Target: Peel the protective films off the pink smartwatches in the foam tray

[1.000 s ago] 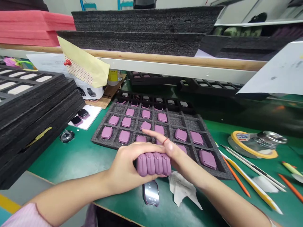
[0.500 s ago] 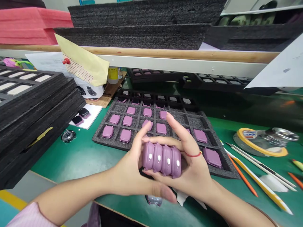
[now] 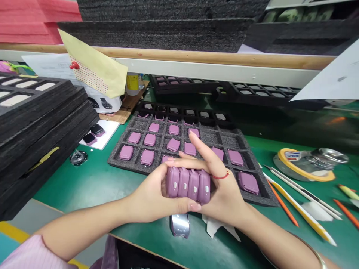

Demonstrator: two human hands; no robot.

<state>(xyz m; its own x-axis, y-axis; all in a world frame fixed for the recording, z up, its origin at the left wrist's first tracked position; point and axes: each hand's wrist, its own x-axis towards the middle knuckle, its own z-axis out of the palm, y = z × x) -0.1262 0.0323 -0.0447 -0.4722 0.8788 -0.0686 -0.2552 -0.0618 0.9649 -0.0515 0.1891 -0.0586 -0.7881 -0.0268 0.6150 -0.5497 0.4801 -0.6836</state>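
A row of several purple watch cases (image 3: 188, 184) is pressed side by side between my two hands, each showing a small pale button on its side. My left hand (image 3: 153, 194) closes on the row's left end, its thumb lying along the lower edge. From the right, my right hand (image 3: 226, 190) wraps the row, with its index finger raised above it. Beyond the hands lies a black foam tray (image 3: 215, 140) with more purple watch cases (image 3: 235, 157) in its pockets. Under my left thumb, a shiny glass-faced watch part (image 3: 180, 226) rests on the green table.
Stacked black foam trays (image 3: 42, 123) rise at the left, beside two dark-faced watches on white paper (image 3: 110, 130). To the right are a glass jar (image 3: 305, 164), white sticks, a yellow-and-white tool (image 3: 303, 211) and crumpled tissue (image 3: 220, 226). A wood-edged shelf (image 3: 196, 58) spans above.
My left thumb has come in from pointing outward to press along the lower edge of the cases. Both hands have closed tighter and shifted slightly left, uncovering more of the glass-faced part.
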